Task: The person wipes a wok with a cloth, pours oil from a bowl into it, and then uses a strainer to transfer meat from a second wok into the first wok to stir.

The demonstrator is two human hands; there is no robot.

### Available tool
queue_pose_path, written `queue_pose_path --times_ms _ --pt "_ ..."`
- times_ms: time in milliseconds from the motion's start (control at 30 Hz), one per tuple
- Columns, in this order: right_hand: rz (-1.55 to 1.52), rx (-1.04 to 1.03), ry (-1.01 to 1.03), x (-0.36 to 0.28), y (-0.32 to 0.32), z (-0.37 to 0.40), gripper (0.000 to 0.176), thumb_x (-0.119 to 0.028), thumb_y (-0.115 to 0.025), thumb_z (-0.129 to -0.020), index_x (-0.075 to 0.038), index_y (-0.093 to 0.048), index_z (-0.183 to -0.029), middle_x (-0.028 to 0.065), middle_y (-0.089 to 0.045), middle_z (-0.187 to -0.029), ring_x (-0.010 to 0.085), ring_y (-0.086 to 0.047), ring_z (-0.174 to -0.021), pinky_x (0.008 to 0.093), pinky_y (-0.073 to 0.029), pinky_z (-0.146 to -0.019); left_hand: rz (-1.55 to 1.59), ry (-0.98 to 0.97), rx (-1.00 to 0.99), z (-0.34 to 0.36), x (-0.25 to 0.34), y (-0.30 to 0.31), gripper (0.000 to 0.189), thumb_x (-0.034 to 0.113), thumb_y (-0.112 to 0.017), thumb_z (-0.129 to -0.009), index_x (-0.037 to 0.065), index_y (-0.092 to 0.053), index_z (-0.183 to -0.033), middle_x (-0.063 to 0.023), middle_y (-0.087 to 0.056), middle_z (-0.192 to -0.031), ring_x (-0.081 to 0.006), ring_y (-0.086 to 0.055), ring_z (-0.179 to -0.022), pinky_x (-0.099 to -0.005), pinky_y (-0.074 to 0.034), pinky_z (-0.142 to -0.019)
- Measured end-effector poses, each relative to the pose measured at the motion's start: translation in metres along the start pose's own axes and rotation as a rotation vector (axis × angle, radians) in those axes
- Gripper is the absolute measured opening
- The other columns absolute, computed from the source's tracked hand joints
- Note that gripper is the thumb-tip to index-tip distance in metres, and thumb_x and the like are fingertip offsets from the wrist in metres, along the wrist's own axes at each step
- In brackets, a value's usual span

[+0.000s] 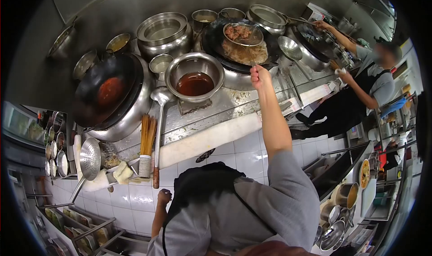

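Note:
My right hand (261, 77) is closed around the handle of a wire strainer (254, 44), held out over a dark wok (212, 42). Browned pieces of food (237, 31) lie in the strainer's bowl. Pale, bubbling liquid (245, 53) shows in the wok beneath it. My left hand (164, 196) hangs low by my side, its fingers curled in, with nothing visible in them. Nearest to it is the wooden handle end of a long ladle (156, 169), which rests on the counter edge. A steel bowl of dark red liquid (195, 84) sits left of the wok.
Another wok (96, 104) with red residue stands at left. A bamboo brush (148, 137) and a perforated skimmer (90, 159) lie along the front edge. Lidded steel pots (162, 29) line the back. At right, a co-worker (360, 89) stands by a further wok (310, 42).

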State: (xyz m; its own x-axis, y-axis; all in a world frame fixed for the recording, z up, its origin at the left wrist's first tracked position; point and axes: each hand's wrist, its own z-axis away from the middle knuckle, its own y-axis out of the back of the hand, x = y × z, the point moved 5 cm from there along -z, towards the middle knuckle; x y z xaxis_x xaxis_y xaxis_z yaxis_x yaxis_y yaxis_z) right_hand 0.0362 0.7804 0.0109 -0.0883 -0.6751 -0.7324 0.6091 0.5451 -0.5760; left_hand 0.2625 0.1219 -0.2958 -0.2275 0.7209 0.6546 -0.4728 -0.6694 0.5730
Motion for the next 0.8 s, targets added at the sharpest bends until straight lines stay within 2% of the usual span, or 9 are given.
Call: queue_pose_path --times_ms 33,133,300,400,467,533,700,733,800 --pt "0.006 0.021 0.046 -0.006 -0.003 0.014 0.013 -0.004 -0.039 -0.093 -0.007 -0.046 -0.103 0.0022 -0.048 -0.063 0.0067 -0.037 -0.043 0.0209 -0.025 -0.033 0.092 0.126 0.004 0.014 0.022 0.01 0.01 0.005 -0.059 -0.078 -0.001 -0.065 -0.083 -0.0142 -0.067 -0.069 -0.0197 -0.065 -0.053 -0.032 -0.052 -0.047" --pt "0.101 -0.002 0.08 -0.014 0.003 0.036 0.033 -0.002 -0.042 -0.092 -0.008 -0.038 -0.124 0.002 -0.048 -0.066 0.0059 -0.037 -0.044 0.0193 -0.026 -0.033 0.167 0.054 -0.037 0.003 -0.013 -0.002 0.012 0.006 -0.058 -0.079 -0.001 -0.065 -0.086 -0.0133 -0.067 -0.067 -0.0184 -0.063 -0.051 -0.0312 -0.05 -0.045" --pt "0.164 0.098 0.137 -0.043 0.017 0.063 0.034 0.004 -0.043 -0.087 0.001 -0.042 -0.12 0.0056 -0.05 -0.064 0.0077 -0.039 -0.045 0.0218 -0.026 -0.035 0.114 0.125 -0.043 -0.002 0.026 0.002 0.013 0.007 -0.059 -0.079 -0.001 -0.066 -0.087 -0.0128 -0.066 -0.067 -0.0175 -0.063 -0.051 -0.0301 -0.049 -0.046" --pt "0.272 0.12 0.09 -0.059 0.028 0.08 0.04 0.004 -0.041 -0.086 -0.003 -0.035 -0.125 0.0036 -0.048 -0.066 0.0067 -0.038 -0.045 0.02 -0.026 -0.034 0.033 0.039 -0.009 -0.012 0.035 -0.003 0.016 0.006 -0.061 -0.078 -0.002 -0.066 -0.092 -0.0145 -0.067 -0.07 -0.0182 -0.064 -0.054 -0.0301 -0.051 -0.049" --pt "0.414 0.153 0.081 -0.066 0.027 0.093 0.035 0.005 -0.041 -0.082 -0.001 -0.038 -0.117 0.0043 -0.049 -0.066 0.0067 -0.038 -0.044 0.0204 -0.026 -0.034 -0.056 -0.095 0.031 -0.026 0.02 -0.012 0.018 0.004 -0.061 -0.078 -0.003 -0.066 -0.094 -0.0155 -0.068 -0.071 -0.0191 -0.066 -0.057 -0.0304 -0.052 -0.051" --pt "0.566 0.169 0.056 -0.072 0.021 0.105 0.033 0.004 -0.041 -0.082 -0.001 -0.038 -0.114 0.0046 -0.05 -0.066 0.0068 -0.038 -0.044 0.0207 -0.026 -0.033 0.118 0.093 -0.041 -0.011 0.055 0.0 0.02 0.006 -0.062 -0.077 -0.003 -0.067 -0.094 -0.0177 -0.069 -0.076 -0.0222 -0.069 -0.066 -0.0332 -0.054 -0.06" --pt "0.621 0.101 -0.18 -0.081 0.005 0.098 0.01 -0.001 -0.04 -0.086 -0.007 -0.045 -0.079 0.0006 -0.05 -0.066 0.0032 -0.036 -0.044 0.0174 -0.027 -0.033 -0.122 -0.185 0.052 -0.03 -0.001 -0.017 0.017 0.007 -0.062 -0.078 -0.003 -0.066 -0.092 -0.0142 -0.067 -0.069 -0.0187 -0.066 -0.058 -0.0312 -0.052 -0.051" --pt "0.537 0.052 -0.254 -0.077 0.008 0.088 0.01 -0.002 -0.04 -0.087 -0.007 -0.045 -0.079 0.0003 -0.049 -0.066 0.0028 -0.037 -0.044 0.0169 -0.027 -0.033 0.064 0.104 -0.043 -0.006 0.046 0.004 0.014 0.007 -0.063 -0.076 -0.001 -0.066 -0.087 -0.012 -0.066 -0.065 -0.0181 -0.065 -0.055 -0.0316 -0.05 -0.048" --pt "0.371 -0.048 -0.399 -0.069 0.01 0.073 0.012 -0.003 -0.04 -0.089 -0.006 -0.045 -0.078 -0.0003 -0.049 -0.066 0.002 -0.037 -0.044 0.0158 -0.028 -0.033 0.115 0.075 -0.008 -0.006 0.032 0.003 0.012 0.007 -0.063 -0.076 0.0 -0.066 -0.085 -0.0103 -0.063 -0.061 -0.0171 -0.063 -0.051 -0.0313 -0.048 -0.044"
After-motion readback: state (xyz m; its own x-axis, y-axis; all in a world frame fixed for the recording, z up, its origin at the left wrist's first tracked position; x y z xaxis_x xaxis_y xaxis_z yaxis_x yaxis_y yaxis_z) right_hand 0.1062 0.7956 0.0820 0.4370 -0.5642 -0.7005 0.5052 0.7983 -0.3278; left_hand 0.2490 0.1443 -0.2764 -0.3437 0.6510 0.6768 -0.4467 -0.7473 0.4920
